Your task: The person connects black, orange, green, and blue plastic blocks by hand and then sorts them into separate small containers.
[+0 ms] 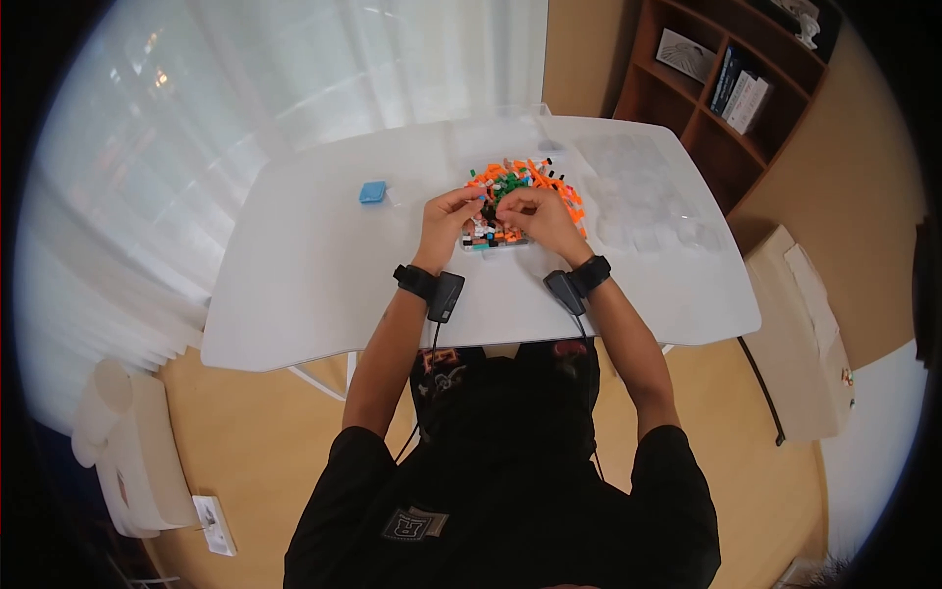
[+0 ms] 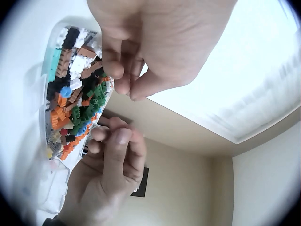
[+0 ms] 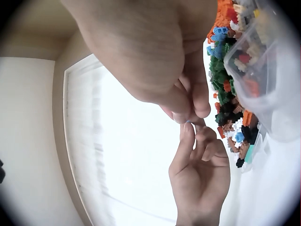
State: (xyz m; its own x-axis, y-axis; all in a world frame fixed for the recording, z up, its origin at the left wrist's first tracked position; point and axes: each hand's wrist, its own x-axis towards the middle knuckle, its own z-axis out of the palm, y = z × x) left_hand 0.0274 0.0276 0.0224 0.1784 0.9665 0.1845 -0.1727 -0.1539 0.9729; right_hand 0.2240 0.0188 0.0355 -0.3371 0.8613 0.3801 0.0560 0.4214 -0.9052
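A clear plastic box (image 1: 498, 247) on the white table holds a heap of small building bricks (image 2: 79, 66) in orange, green, white, brown, black and blue. Just over its near part both hands are raised, fingertips close together. My left hand (image 1: 451, 218) pinches a tiny blue brick (image 3: 188, 122) between thumb and fingers; most of it is covered. My right hand (image 1: 546, 218) has its fingers curled and the thumb laid against the index finger. Whether a piece sits in that pinch I cannot tell. In the right wrist view, the right fingers overlap the left fingertips.
A light blue square block (image 1: 373, 192) lies on the table (image 1: 304, 265) to the left. Clear plastic trays (image 1: 638, 187) spread over the right side, and another clear container (image 1: 500, 128) stands at the back edge. A brown bookshelf (image 1: 721, 88) is beyond the far right corner.
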